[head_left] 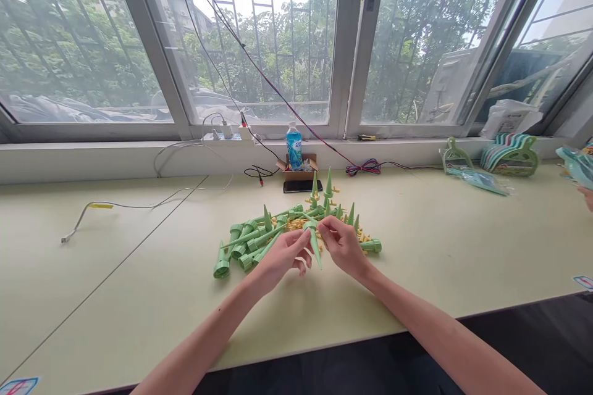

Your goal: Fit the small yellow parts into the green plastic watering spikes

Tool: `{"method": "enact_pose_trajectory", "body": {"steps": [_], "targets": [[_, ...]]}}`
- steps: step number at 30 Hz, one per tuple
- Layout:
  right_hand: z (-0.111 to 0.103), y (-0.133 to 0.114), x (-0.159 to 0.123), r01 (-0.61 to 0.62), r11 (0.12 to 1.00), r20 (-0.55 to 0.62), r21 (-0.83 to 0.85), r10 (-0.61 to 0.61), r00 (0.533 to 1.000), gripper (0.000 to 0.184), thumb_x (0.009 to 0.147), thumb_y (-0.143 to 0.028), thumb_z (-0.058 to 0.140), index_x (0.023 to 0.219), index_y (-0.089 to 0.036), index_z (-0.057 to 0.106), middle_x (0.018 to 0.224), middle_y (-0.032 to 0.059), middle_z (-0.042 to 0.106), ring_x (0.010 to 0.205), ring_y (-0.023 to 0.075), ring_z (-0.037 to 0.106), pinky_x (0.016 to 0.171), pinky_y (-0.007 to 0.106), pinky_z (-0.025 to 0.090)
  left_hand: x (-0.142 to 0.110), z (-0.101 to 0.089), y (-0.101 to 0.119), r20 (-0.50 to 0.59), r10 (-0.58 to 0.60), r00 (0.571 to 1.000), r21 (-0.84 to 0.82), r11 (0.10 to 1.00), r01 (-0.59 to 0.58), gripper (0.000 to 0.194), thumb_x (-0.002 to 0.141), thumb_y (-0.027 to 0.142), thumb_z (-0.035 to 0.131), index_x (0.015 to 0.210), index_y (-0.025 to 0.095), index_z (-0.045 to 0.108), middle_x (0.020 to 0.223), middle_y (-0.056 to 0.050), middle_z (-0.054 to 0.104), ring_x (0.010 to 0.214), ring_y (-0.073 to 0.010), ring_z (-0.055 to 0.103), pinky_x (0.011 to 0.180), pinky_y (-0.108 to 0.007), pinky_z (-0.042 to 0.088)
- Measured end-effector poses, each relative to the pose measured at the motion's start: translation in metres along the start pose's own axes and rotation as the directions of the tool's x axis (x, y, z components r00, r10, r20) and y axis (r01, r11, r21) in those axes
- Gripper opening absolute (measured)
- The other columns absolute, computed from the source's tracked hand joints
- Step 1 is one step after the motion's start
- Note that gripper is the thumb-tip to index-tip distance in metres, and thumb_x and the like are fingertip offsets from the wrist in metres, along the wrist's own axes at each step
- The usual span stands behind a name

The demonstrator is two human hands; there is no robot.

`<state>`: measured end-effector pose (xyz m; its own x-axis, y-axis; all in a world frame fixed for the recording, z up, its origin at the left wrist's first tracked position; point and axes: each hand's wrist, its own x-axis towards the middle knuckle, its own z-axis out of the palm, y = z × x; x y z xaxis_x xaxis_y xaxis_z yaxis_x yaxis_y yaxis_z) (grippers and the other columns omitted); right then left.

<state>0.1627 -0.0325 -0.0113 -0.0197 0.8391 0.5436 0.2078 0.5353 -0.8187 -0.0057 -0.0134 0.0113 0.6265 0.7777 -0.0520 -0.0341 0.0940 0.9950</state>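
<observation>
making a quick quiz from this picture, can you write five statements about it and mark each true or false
1. The left hand holds a green spike, with the right hand close beside it. True.
2. A phone lies on the table in front of a bottle. True.
3. The liquid in the bottle is red. False: it is blue.
4. Small yellow pieces lie among other green parts. True.
5. The right hand lies flat on the table. False: it is raised by the spike, fingers bent.

Lower-left sticker [19,386] cut off, yellow pieces [296,223] partly hidden behind the hands [341,244].
</observation>
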Motion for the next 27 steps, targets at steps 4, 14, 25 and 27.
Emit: {"method": "enact_pose_trajectory", "body": {"steps": [4, 14, 25, 27], "targets": [[0.001, 0.000, 0.000, -0.017, 1.000, 0.002, 0.022, 0.016, 1.000, 0.032, 0.095, -0.046, 0.050, 0.075, -0.020, 0.048, 0.059, -0.0060, 0.035, 0.048, 0.0084, 0.028, 0.045, 0.024, 0.026, 0.000, -0.001, -0.003, -0.034, 0.046, 0.998, 0.034, 0.998, -0.045, 0.044, 0.083, 0.058, 0.062, 0.078, 0.016, 0.052, 0.072, 0.000, 0.052, 0.056, -0.0096, 0.054, 0.044, -0.020, 0.045], [0.002, 0.000, 0.001, -0.067, 0.997, -0.016, 0.030, 0.068, 0.998, 0.034, 0.094, -0.045, 0.051, 0.073, -0.019, 0.049, 0.054, -0.0061, 0.037, 0.046, 0.0087, 0.031, 0.043, 0.023, 0.024, 0.001, 0.002, -0.008, -0.128, 0.291, 0.948, 0.326, 0.915, -0.237, 0.030, 0.083, 0.041, 0.066, 0.074, 0.018, 0.050, 0.062, 0.004, 0.046, 0.052, -0.0105, 0.053, 0.039, -0.020, 0.045], [0.001, 0.000, 0.002, -0.122, 0.992, 0.024, 0.043, 0.121, 0.992, 0.034, 0.093, -0.042, 0.053, 0.068, -0.019, 0.049, 0.050, -0.0056, 0.040, 0.043, 0.0088, 0.036, 0.042, 0.022, 0.027, -0.001, -0.011, -0.017, 0.155, 0.683, 0.714, 0.806, 0.330, -0.491, 0.012, 0.095, 0.020, 0.049, 0.102, 0.020, 0.059, 0.093, -0.004, 0.057, 0.063, -0.0081, 0.052, 0.053, -0.019, 0.046], [0.001, 0.001, 0.002, -0.128, 0.991, 0.026, 0.035, 0.127, 0.992, 0.035, 0.092, -0.042, 0.054, 0.066, -0.019, 0.048, 0.049, -0.0057, 0.040, 0.043, 0.0087, 0.036, 0.042, 0.022, 0.027, -0.001, -0.013, -0.018, 0.199, 0.686, 0.700, 0.821, 0.274, -0.502, 0.016, 0.095, 0.018, 0.046, 0.105, 0.021, 0.058, 0.096, -0.005, 0.057, 0.064, -0.0083, 0.052, 0.053, -0.020, 0.046]]}}
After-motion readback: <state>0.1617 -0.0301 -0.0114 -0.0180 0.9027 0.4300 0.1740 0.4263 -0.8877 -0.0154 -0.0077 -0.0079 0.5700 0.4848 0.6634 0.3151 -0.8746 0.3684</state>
